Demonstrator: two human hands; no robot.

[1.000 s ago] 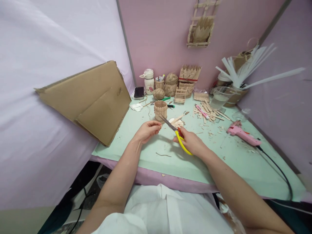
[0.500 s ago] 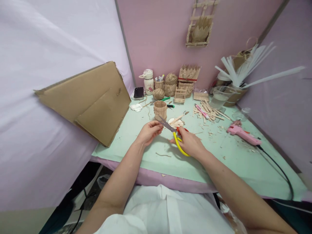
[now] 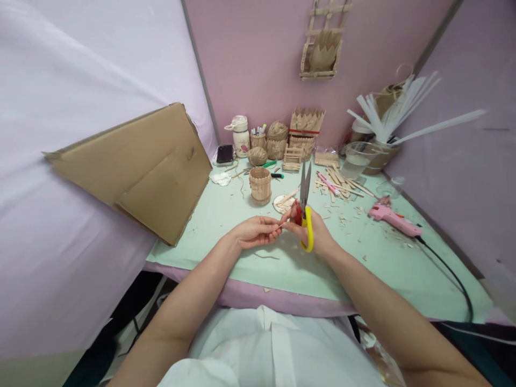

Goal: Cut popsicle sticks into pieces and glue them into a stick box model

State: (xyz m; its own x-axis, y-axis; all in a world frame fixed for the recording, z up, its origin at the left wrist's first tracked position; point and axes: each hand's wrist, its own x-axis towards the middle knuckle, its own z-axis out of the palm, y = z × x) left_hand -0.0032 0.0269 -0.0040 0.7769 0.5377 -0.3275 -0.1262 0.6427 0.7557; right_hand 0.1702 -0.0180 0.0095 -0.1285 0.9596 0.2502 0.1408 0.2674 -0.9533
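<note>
My right hand (image 3: 316,231) grips scissors (image 3: 308,223) with yellow and red handles, their blades pointing up and slightly apart. Its fingertips meet those of my left hand (image 3: 260,231), which is pinched closed. Something small and thin shows between the fingertips, too small to name. Behind my left hand a round cup made of wooden sticks (image 3: 260,187) stands upright on the green tabletop. Beside the cup lies a round white disc (image 3: 279,203) with stick pieces on it. A short piece of twine (image 3: 266,256) lies on the table just in front of my hands.
A pink glue gun (image 3: 397,219) with a black cord lies at right, near scattered wooden sticks (image 3: 342,185) and a plastic cup (image 3: 355,161). Cardboard (image 3: 149,172) leans at left. A bottle (image 3: 241,137), a phone (image 3: 224,155) and a twine ball (image 3: 257,156) stand or lie at the back.
The scissors have swung from pointing left toward my left hand to pointing upward. My hands have come together at the fingertips, and the view has shifted slightly.
</note>
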